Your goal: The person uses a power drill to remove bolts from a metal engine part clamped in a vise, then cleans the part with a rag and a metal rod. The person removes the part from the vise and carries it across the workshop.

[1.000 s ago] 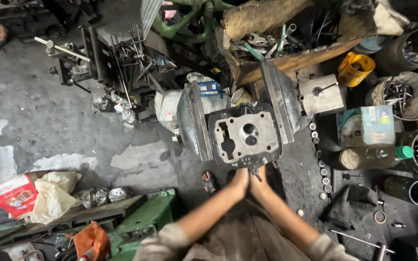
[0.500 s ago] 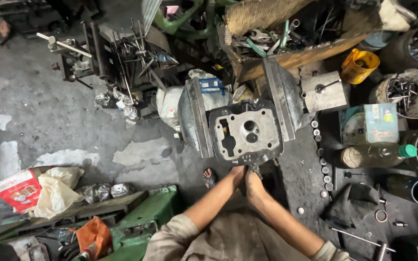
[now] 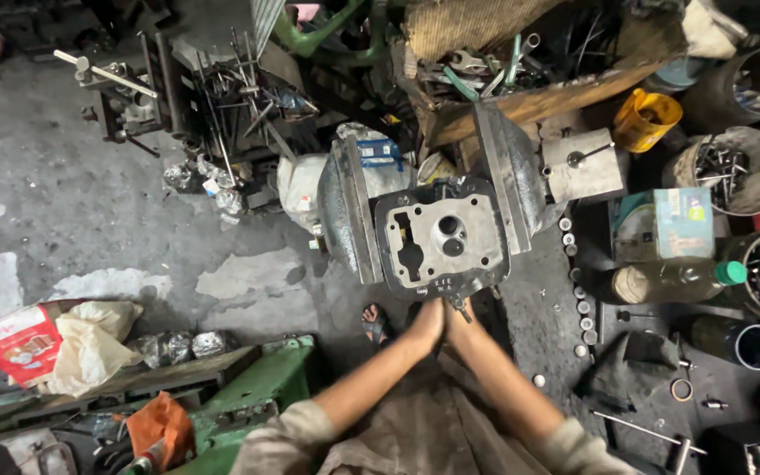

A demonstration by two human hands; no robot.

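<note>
— Well, what am I handling?

— My left hand (image 3: 427, 324) and right hand (image 3: 456, 318) press palm to palm around a thin tool shaft (image 3: 460, 307); fingers closed on it; its tip meets the cylinder head (image 3: 443, 234) clamped between vise jaws.

— How will it handle?

— Heavy, rigid cast metal, I judge; grip its outer edges.

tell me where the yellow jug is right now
In the head view the yellow jug sits at upper right, just right of the pale metal block and left of the round bucket of scrap metal.
</note>
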